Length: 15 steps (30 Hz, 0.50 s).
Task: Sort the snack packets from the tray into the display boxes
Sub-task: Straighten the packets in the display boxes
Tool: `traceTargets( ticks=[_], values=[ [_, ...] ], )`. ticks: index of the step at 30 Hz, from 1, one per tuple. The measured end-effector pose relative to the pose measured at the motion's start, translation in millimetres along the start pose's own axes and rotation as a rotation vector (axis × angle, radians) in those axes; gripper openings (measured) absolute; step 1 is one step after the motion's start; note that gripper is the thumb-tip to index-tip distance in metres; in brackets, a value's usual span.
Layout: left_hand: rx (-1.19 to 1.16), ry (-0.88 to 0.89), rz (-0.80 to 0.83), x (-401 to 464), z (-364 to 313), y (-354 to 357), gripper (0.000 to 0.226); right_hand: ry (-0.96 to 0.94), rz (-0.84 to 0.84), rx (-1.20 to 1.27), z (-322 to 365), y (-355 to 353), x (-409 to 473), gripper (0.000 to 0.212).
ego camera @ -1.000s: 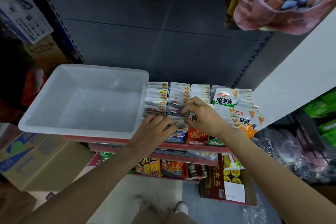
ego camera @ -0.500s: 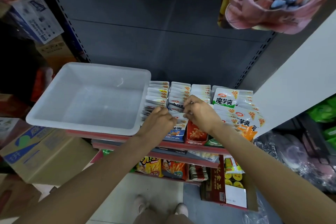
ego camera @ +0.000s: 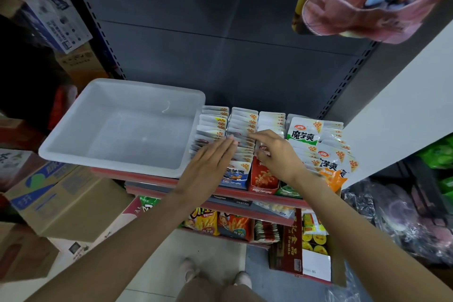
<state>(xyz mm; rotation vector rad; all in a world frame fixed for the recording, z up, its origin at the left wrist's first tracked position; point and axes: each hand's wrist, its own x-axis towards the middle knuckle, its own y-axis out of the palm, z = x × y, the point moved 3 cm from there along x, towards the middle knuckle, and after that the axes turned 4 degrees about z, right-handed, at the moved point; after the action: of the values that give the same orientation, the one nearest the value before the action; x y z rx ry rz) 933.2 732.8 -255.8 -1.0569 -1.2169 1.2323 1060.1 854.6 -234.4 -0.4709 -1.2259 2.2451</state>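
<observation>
A white plastic tray (ego camera: 73,140) stands on the left of the shelf with nothing in it. To its right, several display boxes hold upright rows of white snack packets (ego camera: 241,125). The blue box (ego camera: 235,175) and the red box (ego camera: 263,179) face me at the shelf front. My left hand (ego camera: 208,167) lies flat with straight fingers, fingertips touching the packet tops over the blue box. My right hand (ego camera: 275,152) has curled fingers on the packets (ego camera: 264,149) above the red box; whether it pinches one is hidden. Loose green and orange packets (ego camera: 326,152) lean at the right.
The dark back panel (ego camera: 220,44) of the shelf rises behind the boxes. A white wall (ego camera: 404,95) stands at the right. Cardboard cartons (ego camera: 58,193) sit lower left. Hanging snack bags (ego camera: 367,0) overhang at the top right. A lower shelf (ego camera: 220,223) holds more snacks.
My left hand has opened from curled to flat and slid further over the packet rows. My right hand has shifted slightly back along the rows. The view has tilted a little.
</observation>
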Motion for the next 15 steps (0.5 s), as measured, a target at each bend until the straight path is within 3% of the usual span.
traceTargets(
  ticks=[5,8,12,15],
  values=[
    [0.025,-0.007,0.149,3.2,-8.5,8.0,0.089,0.046,0.22,0.067,5.9,24.7,-10.8,0.08],
    [-0.022,-0.018,0.157,8.9,-9.5,7.2,0.09,0.032,0.282,0.079,11.2,31.0,-7.7,0.084],
    [-0.105,0.002,0.159,14.6,-3.6,0.1,0.09,0.056,0.062,0.047,6.2,2.6,4.1,0.066],
    [-0.079,0.029,0.195,30.9,2.5,-4.3,0.103,0.063,-0.058,-0.075,-2.3,-15.4,23.3,0.057]
  ],
)
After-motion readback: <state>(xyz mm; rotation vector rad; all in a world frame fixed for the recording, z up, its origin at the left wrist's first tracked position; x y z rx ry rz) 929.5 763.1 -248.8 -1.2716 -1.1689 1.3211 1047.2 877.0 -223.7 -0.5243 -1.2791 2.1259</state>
